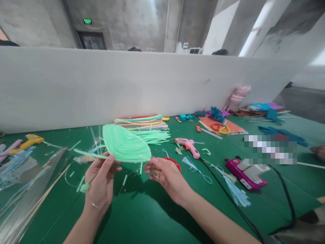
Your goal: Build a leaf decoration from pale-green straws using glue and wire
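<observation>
A light green ribbed leaf shape [125, 144] with a thin green stem is held up over the green table [142, 217]. My left hand [101, 183] pinches its lower left edge near the stem, thumb on top. At the leaf's right tip my right hand [165, 173] has its fingers curled and touching the edge. Red scissors [175, 162] lie partly hidden behind my right hand.
A stack of coloured foam strips [144, 123] lies behind the leaf. A pink glue gun [189, 145], a magenta device [247, 173] with black cable, blue tassels [235, 189], a yellow glue gun [27, 142] and clear plastic sheets [22, 189] surround the hands. A white partition [127, 81] bounds the table.
</observation>
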Demonstrator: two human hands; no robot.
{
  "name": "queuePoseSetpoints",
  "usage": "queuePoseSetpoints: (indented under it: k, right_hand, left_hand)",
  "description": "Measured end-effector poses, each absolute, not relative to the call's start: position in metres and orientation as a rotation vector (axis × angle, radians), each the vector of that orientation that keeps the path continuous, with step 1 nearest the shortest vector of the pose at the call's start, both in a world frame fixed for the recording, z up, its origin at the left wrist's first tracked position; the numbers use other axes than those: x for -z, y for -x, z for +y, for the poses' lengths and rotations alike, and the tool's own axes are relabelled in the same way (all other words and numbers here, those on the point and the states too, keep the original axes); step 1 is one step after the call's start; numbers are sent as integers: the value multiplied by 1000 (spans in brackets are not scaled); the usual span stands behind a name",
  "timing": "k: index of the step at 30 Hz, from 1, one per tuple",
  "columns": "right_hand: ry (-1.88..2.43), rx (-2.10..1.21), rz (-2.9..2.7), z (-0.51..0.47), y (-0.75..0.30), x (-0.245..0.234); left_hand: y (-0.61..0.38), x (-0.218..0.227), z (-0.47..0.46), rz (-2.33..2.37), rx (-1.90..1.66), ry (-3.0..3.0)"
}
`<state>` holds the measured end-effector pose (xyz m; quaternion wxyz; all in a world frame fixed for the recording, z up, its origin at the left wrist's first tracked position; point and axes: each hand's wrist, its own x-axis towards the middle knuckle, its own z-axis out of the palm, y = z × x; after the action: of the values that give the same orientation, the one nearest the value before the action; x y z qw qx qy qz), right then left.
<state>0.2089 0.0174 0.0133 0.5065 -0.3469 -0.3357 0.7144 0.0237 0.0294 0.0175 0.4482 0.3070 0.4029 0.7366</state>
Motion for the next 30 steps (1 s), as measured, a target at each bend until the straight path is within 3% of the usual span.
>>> queuePoseSetpoints:
  k: [30]
  right_hand:
    - [936, -1537, -1057, 18, -209, -8]
  left_hand:
    - [-26, -18, 26, 1021, -1812, -918]
